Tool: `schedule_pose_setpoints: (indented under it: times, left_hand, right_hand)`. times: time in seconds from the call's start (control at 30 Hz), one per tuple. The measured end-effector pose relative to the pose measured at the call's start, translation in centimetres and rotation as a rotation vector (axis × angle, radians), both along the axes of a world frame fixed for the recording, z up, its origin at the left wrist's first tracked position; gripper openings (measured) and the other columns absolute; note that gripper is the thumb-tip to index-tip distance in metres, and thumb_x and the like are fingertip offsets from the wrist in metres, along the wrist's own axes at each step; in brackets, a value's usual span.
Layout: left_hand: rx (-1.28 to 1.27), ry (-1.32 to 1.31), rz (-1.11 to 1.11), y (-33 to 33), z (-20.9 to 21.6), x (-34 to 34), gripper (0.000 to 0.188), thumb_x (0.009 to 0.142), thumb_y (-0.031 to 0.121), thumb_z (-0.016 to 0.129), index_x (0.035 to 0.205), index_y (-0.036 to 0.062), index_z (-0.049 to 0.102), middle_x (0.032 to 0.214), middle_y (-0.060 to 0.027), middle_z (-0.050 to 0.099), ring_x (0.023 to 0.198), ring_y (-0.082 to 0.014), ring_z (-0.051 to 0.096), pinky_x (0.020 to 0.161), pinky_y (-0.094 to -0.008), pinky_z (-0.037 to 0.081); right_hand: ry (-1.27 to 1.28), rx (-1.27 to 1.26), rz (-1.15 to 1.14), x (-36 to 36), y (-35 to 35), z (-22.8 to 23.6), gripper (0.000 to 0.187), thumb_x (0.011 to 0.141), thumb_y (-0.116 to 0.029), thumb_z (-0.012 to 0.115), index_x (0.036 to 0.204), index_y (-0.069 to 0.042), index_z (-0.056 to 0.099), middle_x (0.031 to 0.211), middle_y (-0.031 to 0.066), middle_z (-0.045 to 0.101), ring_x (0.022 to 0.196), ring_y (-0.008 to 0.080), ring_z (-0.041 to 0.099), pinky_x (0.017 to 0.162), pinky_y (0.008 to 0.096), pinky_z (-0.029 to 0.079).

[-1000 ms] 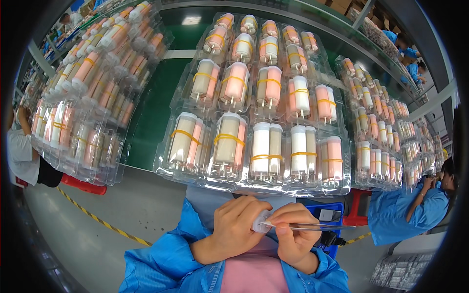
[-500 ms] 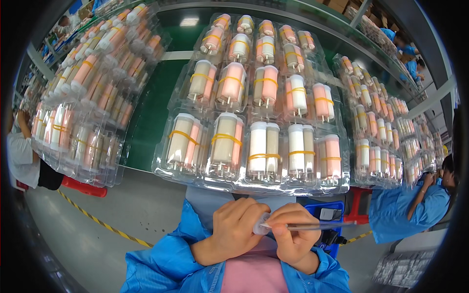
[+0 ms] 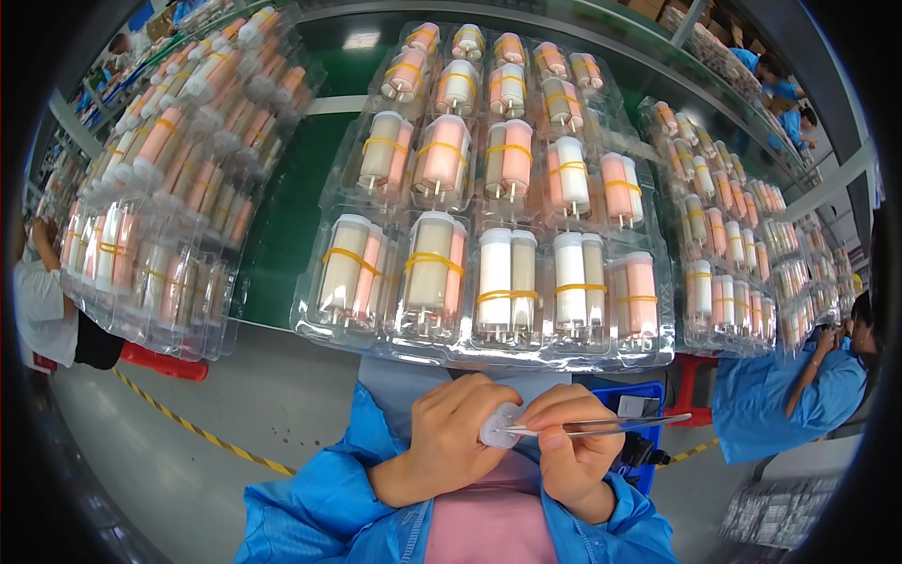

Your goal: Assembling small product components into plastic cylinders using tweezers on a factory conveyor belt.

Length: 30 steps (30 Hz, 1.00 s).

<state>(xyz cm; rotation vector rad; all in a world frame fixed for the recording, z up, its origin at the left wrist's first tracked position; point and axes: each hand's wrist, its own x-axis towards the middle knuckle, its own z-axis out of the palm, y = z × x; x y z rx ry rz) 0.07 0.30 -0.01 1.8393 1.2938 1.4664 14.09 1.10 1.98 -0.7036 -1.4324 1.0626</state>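
Note:
Low in front of my chest, my left hand (image 3: 443, 437) is closed around a round piece with a translucent whitish end (image 3: 496, 426); the rest of it is hidden in the fist. My right hand (image 3: 575, 449) pinches a pair of metal tweezers (image 3: 644, 422) between thumb and fingers. Their pale, narrow tips point left and reach the middle of the round end; whether they grip anything there is too small to tell. Just beyond both hands, a clear plastic tray (image 3: 395, 350) holds pink, white and beige cylinders (image 3: 495, 273) bundled with yellow rubber bands.
The tray rests on a green work surface (image 3: 282, 226). Stacked trays of similar cylinders stand left (image 3: 141, 249) and right (image 3: 723, 273). A blue bin (image 3: 648, 390) with dark items sits below the tray, beside a red stool (image 3: 693, 395). A co-worker in blue (image 3: 780, 395) is at the right.
The tweezers have tilted, their back end rising a little, and more of them shows. My left hand has turned the round end slightly, and my right fingers have shifted up.

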Motion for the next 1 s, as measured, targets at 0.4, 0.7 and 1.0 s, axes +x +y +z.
schedule_pose_setpoints:
  times: [0.4,0.7,1.0]
  left_hand:
    - [0.029,0.057,0.010,-0.05,0.01,-0.05,0.023,0.065,0.008,0.075,0.083,0.0036,0.061,0.070,-0.0093,0.058,0.059,-0.0256,0.058,0.052,-0.0330,0.045]
    - [0.056,0.113,0.014,-0.11,0.00,-0.10,0.023,0.065,0.011,0.073,0.083,0.0072,0.060,0.071,-0.0054,0.056,0.059,-0.0228,0.057,0.051,-0.0330,0.043]
    - [0.061,0.109,0.013,-0.18,0.03,0.04,0.023,0.067,0.013,0.073,0.084,0.0066,0.060,0.072,-0.0057,0.057,0.059,-0.0232,0.057,0.050,-0.0326,0.043]
  right_hand:
    - [-0.069,0.026,0.000,0.06,-0.15,0.12,0.009,0.082,-0.004,0.067,0.088,0.002,0.064,0.081,0.0140,0.066,0.067,0.0196,0.062,0.058,0.0272,0.048]
    - [-0.210,0.145,-0.026,0.12,0.00,0.64,0.010,0.077,-0.003,0.070,0.085,0.000,0.064,0.077,0.0121,0.066,0.061,0.0236,0.061,0.054,0.0290,0.049]
    - [-0.189,0.107,-0.043,0.14,-0.14,0.49,0.010,0.078,-0.004,0.069,0.085,0.001,0.064,0.078,0.0134,0.065,0.061,0.0218,0.061,0.054,0.0283,0.048]
